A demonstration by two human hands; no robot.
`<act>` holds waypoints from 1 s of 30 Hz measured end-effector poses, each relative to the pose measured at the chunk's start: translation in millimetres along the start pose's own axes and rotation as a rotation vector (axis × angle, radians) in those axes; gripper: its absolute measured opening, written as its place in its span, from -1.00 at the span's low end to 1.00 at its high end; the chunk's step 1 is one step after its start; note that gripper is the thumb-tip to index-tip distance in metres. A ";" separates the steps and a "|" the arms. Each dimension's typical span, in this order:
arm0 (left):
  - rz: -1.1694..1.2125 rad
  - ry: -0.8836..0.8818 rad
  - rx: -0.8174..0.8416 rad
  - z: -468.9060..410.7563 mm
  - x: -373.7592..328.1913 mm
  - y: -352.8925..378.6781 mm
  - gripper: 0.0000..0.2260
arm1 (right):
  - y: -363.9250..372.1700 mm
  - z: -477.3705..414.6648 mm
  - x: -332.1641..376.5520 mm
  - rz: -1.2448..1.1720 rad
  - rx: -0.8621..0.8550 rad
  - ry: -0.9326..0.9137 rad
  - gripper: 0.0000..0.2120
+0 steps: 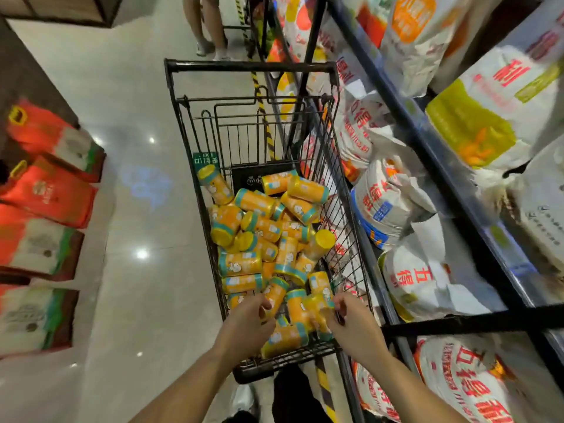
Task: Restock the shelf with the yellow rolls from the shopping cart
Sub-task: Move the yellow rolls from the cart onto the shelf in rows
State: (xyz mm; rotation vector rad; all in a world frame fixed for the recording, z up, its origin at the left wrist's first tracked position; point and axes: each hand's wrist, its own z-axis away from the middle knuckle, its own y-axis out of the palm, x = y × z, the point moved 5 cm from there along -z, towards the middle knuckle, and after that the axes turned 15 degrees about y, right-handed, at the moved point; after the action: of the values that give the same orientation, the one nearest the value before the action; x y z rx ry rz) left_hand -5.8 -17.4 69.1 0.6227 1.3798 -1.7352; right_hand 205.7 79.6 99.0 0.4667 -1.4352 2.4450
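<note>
Head view: both arms reach down into the near end of the shopping cart (250, 66), which stands in the aisle close beside the shelf (427, 141) on the right.
Yellow rolls: the yellow rolls (259, 224) lie loose in the cart basket, heaped at all angles from its near end to about its middle.
Left hand: the left hand (251, 320) has its fingers and thumb curled round the near end of one roll in the heap.
Right hand: the right hand (351, 319) has its fingers curled against a blurred roll; I cannot tell whether it grips it.
Handling: they look like small, stiff, light cylinders with flat caps and a glossy, probably slick wrap. Grip one round the middle of the body. The heap may shift as one comes out.
Around: white sacks (421, 279) crowd the shelf, red bags (45, 190) line the left side, and a person's legs (207, 25) stand at the far end.
In the way: the cart's right wire wall stands between heap and shelf, so rolls must be lifted over it. No free slot shows among the sacks.
</note>
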 end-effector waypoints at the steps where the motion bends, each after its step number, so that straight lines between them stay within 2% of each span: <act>1: 0.003 -0.024 0.021 -4.5 8.8 8.7 -0.85 | 9.0 -11.4 -3.7 0.025 0.028 0.025 -0.82; 5: 0.019 -0.149 0.120 -23.2 37.6 43.0 -0.72 | 50.1 -59.2 -29.3 0.066 0.200 0.188 -0.66; 8: 0.041 -0.262 0.184 -38.6 61.0 69.5 -0.65 | 79.4 -92.0 -46.6 0.053 0.309 0.239 -0.52; 11: 0.011 -0.333 0.226 -55.1 81.5 91.7 -0.61 | 106.7 -124.9 -69.7 0.025 0.366 0.288 -0.48; 14: 0.036 -0.418 0.250 -60.1 99.9 106.5 -0.47 | 158.7 -166.9 -131.9 0.033 0.445 0.310 -0.15; 16: 0.052 -0.432 0.275 -60.1 118.8 119.3 -0.36 | 161.8 -170.5 -133.7 0.066 0.448 0.322 -0.05; 19: 0.066 -0.479 0.332 -54.1 144.9 142.2 -0.20 | 140.0 -163.3 -103.5 0.078 0.425 0.397 -0.04; 23: 0.052 -0.597 0.380 -51.3 146.5 155.1 -0.24 | 151.3 -174.3 -109.3 0.178 0.496 0.398 -0.08; 30: 0.041 -0.580 0.377 -61.2 150.2 158.5 -0.27 | 153.8 -183.2 -115.0 0.199 0.441 0.373 -0.17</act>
State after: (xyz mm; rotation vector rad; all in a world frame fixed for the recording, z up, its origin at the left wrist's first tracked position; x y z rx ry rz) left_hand 37.4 -13.6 -153.5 0.2964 0.6441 -1.9545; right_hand 225.9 160.0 -153.2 -0.0613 -0.8276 2.8195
